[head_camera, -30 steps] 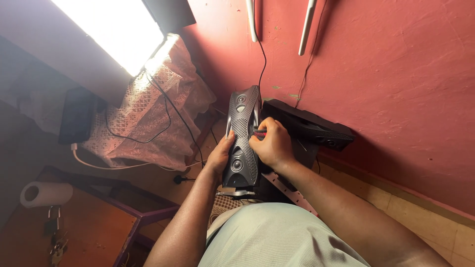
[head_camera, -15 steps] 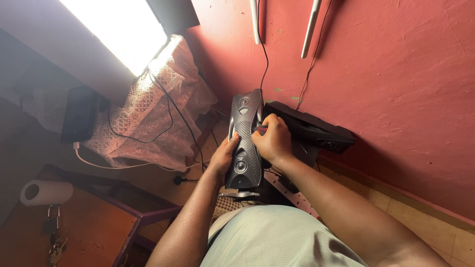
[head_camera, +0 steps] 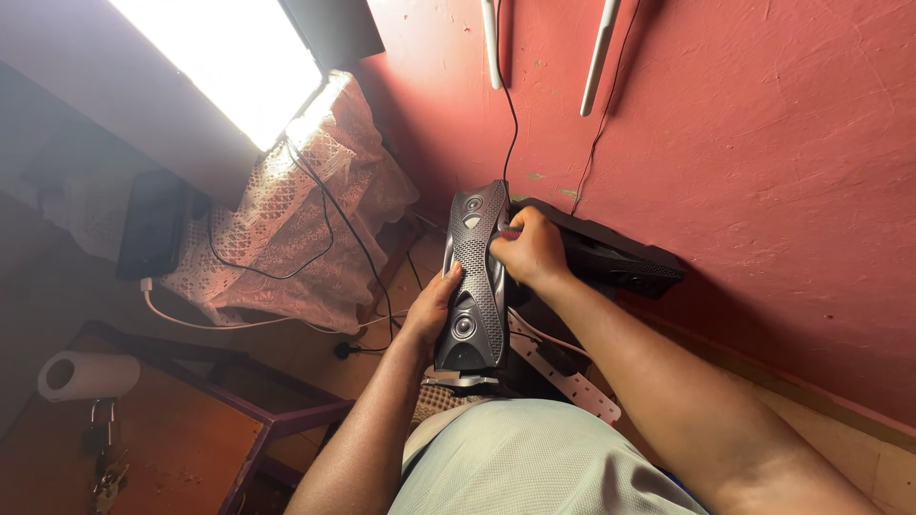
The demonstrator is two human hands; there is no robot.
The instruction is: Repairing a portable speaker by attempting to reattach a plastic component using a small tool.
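Here both hands are on a tall black speaker [head_camera: 474, 277] with a mesh front and round drivers, held upright in front of the person, just above the lap and close to a red wall [head_camera: 763, 143]. The left hand [head_camera: 434, 305] presses against the speaker's left edge, fingers curled round the side. The right hand [head_camera: 530, 250] grips the upper right edge, fingers closed at the back of the cabinet; what they touch there is hidden.

Just behind the speaker a flat black box [head_camera: 620, 259] lies against the wall. Below it a white power strip [head_camera: 563, 377] runs slantwise, its cable passing under the speaker. A black cable [head_camera: 508, 105] climbs the wall between two white rods [head_camera: 599, 57].

To the left, a lace cloth [head_camera: 286, 229] drapes over something bulky, with black wires across it and a dark flat device [head_camera: 153, 224] beside it. A bright window [head_camera: 219, 67] sits above. Lower left, a white paper roll [head_camera: 86, 374] lies near a wooden counter [head_camera: 181, 429], with room between the cloth and the speaker.
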